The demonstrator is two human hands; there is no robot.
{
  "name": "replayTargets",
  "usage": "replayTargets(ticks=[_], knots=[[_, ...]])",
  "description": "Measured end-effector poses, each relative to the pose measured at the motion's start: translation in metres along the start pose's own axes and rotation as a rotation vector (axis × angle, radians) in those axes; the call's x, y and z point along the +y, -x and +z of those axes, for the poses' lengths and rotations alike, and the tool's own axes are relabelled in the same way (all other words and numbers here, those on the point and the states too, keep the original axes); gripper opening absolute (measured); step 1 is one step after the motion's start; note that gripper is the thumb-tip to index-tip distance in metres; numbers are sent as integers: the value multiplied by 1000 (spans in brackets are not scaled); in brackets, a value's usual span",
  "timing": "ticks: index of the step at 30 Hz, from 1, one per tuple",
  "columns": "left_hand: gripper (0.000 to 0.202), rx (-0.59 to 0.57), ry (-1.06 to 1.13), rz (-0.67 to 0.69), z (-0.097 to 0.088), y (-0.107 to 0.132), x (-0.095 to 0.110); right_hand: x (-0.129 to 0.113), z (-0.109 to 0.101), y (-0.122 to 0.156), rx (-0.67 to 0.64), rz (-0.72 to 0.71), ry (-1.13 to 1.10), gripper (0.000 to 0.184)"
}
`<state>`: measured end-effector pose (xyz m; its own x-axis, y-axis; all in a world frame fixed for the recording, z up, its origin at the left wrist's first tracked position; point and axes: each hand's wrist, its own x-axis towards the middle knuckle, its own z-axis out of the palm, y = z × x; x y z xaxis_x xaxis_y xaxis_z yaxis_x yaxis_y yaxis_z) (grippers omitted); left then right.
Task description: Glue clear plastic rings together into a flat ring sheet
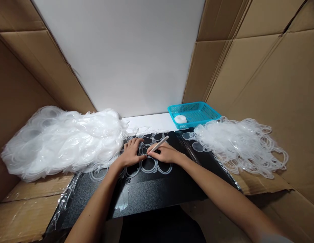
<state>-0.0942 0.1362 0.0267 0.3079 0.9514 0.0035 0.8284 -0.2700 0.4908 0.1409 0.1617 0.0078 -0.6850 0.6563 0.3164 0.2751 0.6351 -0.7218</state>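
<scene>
On the black work surface lies a translucent sheet of joined rings, with the dark surface showing through its round openings. My left hand is spread over the left part of this sheet, fingers apart and pressing on it. A slim white pen-like tool is pinched in my right hand. Its tip points down and left onto the ring sheet, close to my left thumb. What kind of tip it has is too small to make out.
A large heap of clear plastic ring sheets rises at the left. At the right lies a looser pile of ring-shaped plastic. A blue basket at the back holds a white round stack. Cardboard walls enclose both sides.
</scene>
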Motion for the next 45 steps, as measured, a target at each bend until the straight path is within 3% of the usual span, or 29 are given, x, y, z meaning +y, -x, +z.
replayTargets(ticks=[7,11,17,20,21,23,25,26,30,33,37,45], knots=[[96,-4,-160,-34,12,-1,-3,-3,4,3,7,-96,83,21],[97,-13,-154,-43,12,-4,-5,-1,11,2,33,-138,172,23],[96,-46,-163,-105,8,-6,2,-1,17,-1,72,-92,221,20],[100,30,-144,-73,-2,-2,7,0,15,-3,86,-44,122,18],[95,80,-127,-47,-6,0,10,1,14,-3,91,-23,79,18],[65,189,-77,23,-8,9,22,4,13,-3,103,15,10,17],[24,259,-20,81,0,23,40,6,11,-4,102,36,-19,17],[17,266,0,80,9,31,49,7,10,-4,94,41,-21,17],[28,373,-61,19,62,60,81,4,5,-3,36,50,-31,18],[33,463,-148,-30,89,72,89,1,0,-2,-13,51,-45,18],[33,496,-218,-54,92,76,89,-4,-5,-1,-32,37,-35,19],[35,418,-298,-130,86,78,103,-8,-5,-1,-70,-18,-22,19]])
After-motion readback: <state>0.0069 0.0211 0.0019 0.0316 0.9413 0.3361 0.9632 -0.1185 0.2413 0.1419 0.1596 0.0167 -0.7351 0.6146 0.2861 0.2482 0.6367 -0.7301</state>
